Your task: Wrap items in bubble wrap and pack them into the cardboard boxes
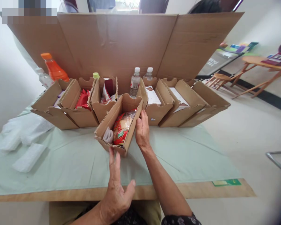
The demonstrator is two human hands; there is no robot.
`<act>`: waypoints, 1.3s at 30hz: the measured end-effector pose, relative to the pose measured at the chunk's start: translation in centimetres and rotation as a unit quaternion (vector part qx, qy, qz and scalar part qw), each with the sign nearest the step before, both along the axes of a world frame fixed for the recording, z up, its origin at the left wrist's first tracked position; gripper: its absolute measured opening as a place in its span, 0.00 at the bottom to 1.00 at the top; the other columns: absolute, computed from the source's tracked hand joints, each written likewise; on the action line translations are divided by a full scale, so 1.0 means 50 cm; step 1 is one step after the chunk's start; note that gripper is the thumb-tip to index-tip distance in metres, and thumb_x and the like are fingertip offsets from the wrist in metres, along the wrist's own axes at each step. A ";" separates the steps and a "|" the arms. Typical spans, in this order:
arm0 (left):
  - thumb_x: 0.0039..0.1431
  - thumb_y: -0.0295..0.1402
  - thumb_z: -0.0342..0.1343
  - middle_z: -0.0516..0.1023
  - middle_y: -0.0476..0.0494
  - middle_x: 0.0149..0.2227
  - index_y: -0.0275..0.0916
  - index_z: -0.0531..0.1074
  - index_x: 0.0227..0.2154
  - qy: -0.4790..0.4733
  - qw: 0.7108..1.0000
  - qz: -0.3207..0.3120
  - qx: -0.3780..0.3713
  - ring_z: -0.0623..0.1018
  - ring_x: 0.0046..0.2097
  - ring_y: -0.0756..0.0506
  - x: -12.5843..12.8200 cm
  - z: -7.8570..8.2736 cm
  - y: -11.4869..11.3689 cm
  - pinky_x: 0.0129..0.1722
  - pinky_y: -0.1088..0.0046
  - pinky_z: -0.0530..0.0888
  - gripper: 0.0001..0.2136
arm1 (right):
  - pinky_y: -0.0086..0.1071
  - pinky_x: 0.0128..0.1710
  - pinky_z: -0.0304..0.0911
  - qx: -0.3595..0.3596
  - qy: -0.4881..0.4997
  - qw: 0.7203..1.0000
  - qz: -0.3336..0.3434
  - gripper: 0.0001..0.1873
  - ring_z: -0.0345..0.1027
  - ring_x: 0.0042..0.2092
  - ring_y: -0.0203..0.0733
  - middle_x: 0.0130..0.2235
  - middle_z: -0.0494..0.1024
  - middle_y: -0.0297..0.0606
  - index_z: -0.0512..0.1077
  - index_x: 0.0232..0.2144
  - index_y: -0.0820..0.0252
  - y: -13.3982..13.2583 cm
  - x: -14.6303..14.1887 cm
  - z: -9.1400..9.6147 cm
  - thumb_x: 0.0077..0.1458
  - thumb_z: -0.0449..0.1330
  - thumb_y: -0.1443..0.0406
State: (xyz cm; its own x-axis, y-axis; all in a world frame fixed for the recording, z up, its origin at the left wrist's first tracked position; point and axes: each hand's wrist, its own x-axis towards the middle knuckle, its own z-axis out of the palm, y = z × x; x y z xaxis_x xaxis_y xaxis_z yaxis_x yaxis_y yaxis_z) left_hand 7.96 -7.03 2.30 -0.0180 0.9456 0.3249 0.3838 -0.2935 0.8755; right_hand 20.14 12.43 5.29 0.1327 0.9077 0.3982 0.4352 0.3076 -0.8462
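Note:
A small open cardboard box [112,120] sits pulled forward from a row of boxes on the pale green tablecloth. Inside it lie a red and yellow snack packet [121,128] and a small clear plastic bag [107,135]. My right hand [142,131] rests against the box's right wall, fingers pressed flat on the cardboard. My left hand [117,190] hovers just in front of the box's near end, fingers stretched out and holding nothing.
A row of similar boxes [79,106] stands behind, some with red packets or white cards. Water bottles [135,82] and an orange drink bottle [53,69] stand by a large cardboard sheet [121,43]. Bubble wrap [28,156] lies at left. Wooden stools [222,79] stand at right.

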 end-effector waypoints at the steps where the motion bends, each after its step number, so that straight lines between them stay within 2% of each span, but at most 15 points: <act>1: 0.62 0.24 0.55 0.27 0.41 0.79 0.51 0.36 0.76 0.002 1.000 -0.012 0.000 0.39 0.78 0.28 0.009 0.000 -0.001 0.70 0.36 0.63 0.46 | 0.50 0.75 0.44 0.005 0.011 1.000 0.006 0.39 0.47 0.75 0.48 0.74 0.58 0.48 0.58 0.71 0.60 0.000 0.003 -0.005 0.69 0.40 0.45; 5: 0.62 0.22 0.55 0.25 0.42 0.79 0.52 0.34 0.76 0.003 0.999 -0.046 -0.003 0.37 0.78 0.29 0.045 0.001 0.015 0.70 0.35 0.61 0.47 | 0.47 0.70 0.55 -0.028 0.131 0.991 0.008 0.37 0.62 0.68 0.49 0.67 0.71 0.49 0.69 0.62 0.60 -0.006 0.016 -0.042 0.67 0.44 0.43; 8: 0.61 0.22 0.55 0.25 0.43 0.79 0.52 0.35 0.76 0.004 0.999 -0.049 0.012 0.38 0.78 0.29 0.072 -0.003 0.061 0.71 0.36 0.61 0.47 | 0.45 0.62 0.65 -0.070 0.189 0.979 -0.016 0.34 0.72 0.59 0.49 0.56 0.80 0.51 0.74 0.53 0.63 -0.004 0.024 -0.080 0.66 0.45 0.43; 12: 0.58 0.23 0.57 0.27 0.36 0.79 0.48 0.36 0.76 0.016 0.998 -0.043 0.036 0.39 0.78 0.28 0.097 -0.013 0.160 0.71 0.35 0.58 0.48 | 0.42 0.53 0.71 -0.089 0.232 0.967 -0.055 0.31 0.76 0.52 0.47 0.50 0.82 0.48 0.75 0.48 0.61 0.009 0.030 -0.117 0.66 0.45 0.45; 16: 0.53 0.25 0.59 0.30 0.31 0.79 0.43 0.40 0.75 0.030 0.998 -0.046 0.040 0.39 0.78 0.30 0.108 -0.012 0.262 0.74 0.40 0.52 0.49 | 0.39 0.45 0.72 -0.098 0.265 0.955 -0.089 0.28 0.78 0.47 0.46 0.47 0.83 0.46 0.75 0.44 0.59 0.023 0.034 -0.133 0.63 0.47 0.45; 18: 0.53 0.27 0.59 0.32 0.30 0.79 0.40 0.43 0.75 0.032 0.998 -0.040 0.037 0.39 0.78 0.30 0.110 -0.006 0.298 0.75 0.42 0.49 0.48 | 0.38 0.41 0.72 -0.101 0.273 0.951 -0.105 0.28 0.78 0.45 0.47 0.46 0.83 0.47 0.75 0.42 0.59 0.029 0.036 -0.136 0.60 0.49 0.44; 20: 0.54 0.29 0.59 0.34 0.30 0.78 0.38 0.44 0.75 0.032 0.998 -0.033 0.033 0.40 0.78 0.31 0.106 -0.003 0.315 0.75 0.44 0.47 0.47 | 0.37 0.37 0.71 -0.102 0.277 0.948 -0.118 0.28 0.78 0.45 0.48 0.45 0.83 0.47 0.75 0.41 0.59 0.035 0.041 -0.136 0.59 0.50 0.44; 22: 0.56 0.31 0.59 0.36 0.29 0.78 0.38 0.44 0.75 0.039 0.998 -0.038 0.016 0.43 0.78 0.31 0.092 -0.004 0.312 0.75 0.44 0.48 0.46 | 0.36 0.34 0.69 -0.102 0.277 0.947 -0.127 0.28 0.78 0.44 0.48 0.45 0.83 0.47 0.75 0.40 0.59 0.037 0.046 -0.132 0.58 0.49 0.44; 24: 0.59 0.34 0.59 0.40 0.29 0.78 0.39 0.46 0.75 0.056 0.997 -0.052 -0.019 0.47 0.78 0.31 0.064 -0.011 0.290 0.75 0.43 0.51 0.43 | 0.35 0.34 0.68 -0.097 0.271 0.949 -0.132 0.27 0.78 0.44 0.47 0.44 0.83 0.47 0.74 0.40 0.59 0.035 0.050 -0.122 0.59 0.49 0.45; 26: 0.62 0.37 0.59 0.44 0.29 0.78 0.40 0.51 0.74 0.082 0.994 -0.061 -0.047 0.50 0.77 0.31 0.021 -0.024 0.254 0.73 0.41 0.56 0.39 | 0.36 0.38 0.69 -0.086 0.254 0.955 -0.124 0.25 0.77 0.44 0.46 0.44 0.82 0.46 0.74 0.41 0.59 0.026 0.049 -0.107 0.59 0.50 0.46; 28: 0.65 0.38 0.58 0.50 0.29 0.76 0.41 0.57 0.71 0.118 0.991 -0.053 -0.043 0.54 0.76 0.30 -0.032 -0.042 0.207 0.72 0.39 0.59 0.33 | 0.38 0.43 0.70 -0.080 0.227 0.967 -0.087 0.24 0.77 0.44 0.45 0.43 0.83 0.45 0.74 0.41 0.59 0.013 0.040 -0.093 0.60 0.52 0.47; 31: 0.67 0.35 0.57 0.60 0.29 0.73 0.41 0.65 0.67 0.167 0.986 0.001 -0.010 0.60 0.74 0.30 -0.117 -0.072 0.134 0.69 0.38 0.64 0.26 | 0.41 0.45 0.71 -0.101 0.172 0.980 0.017 0.21 0.78 0.42 0.46 0.39 0.85 0.43 0.78 0.40 0.57 -0.001 0.018 -0.081 0.56 0.60 0.48; 33: 0.67 0.33 0.56 0.63 0.29 0.71 0.40 0.68 0.64 0.184 0.982 0.043 0.007 0.62 0.73 0.30 -0.165 -0.088 0.093 0.66 0.39 0.68 0.23 | 0.42 0.46 0.72 -0.120 0.137 0.981 0.064 0.22 0.79 0.44 0.48 0.42 0.85 0.44 0.79 0.41 0.57 0.000 0.009 -0.081 0.51 0.65 0.48; 36: 0.67 0.30 0.55 0.67 0.30 0.69 0.41 0.71 0.60 0.191 0.977 0.091 0.039 0.66 0.71 0.31 -0.210 -0.101 0.054 0.64 0.41 0.73 0.19 | 0.45 0.49 0.72 -0.139 0.095 0.983 0.073 0.27 0.78 0.51 0.52 0.49 0.84 0.49 0.78 0.46 0.58 0.009 0.017 -0.085 0.50 0.65 0.48; 39: 0.67 0.28 0.55 0.70 0.31 0.66 0.41 0.73 0.57 0.184 0.974 0.117 0.064 0.68 0.70 0.32 -0.222 -0.103 0.040 0.62 0.44 0.75 0.17 | 0.48 0.50 0.72 -0.154 0.048 0.984 0.075 0.29 0.76 0.55 0.55 0.54 0.82 0.52 0.77 0.50 0.60 0.003 0.032 -0.069 0.50 0.64 0.50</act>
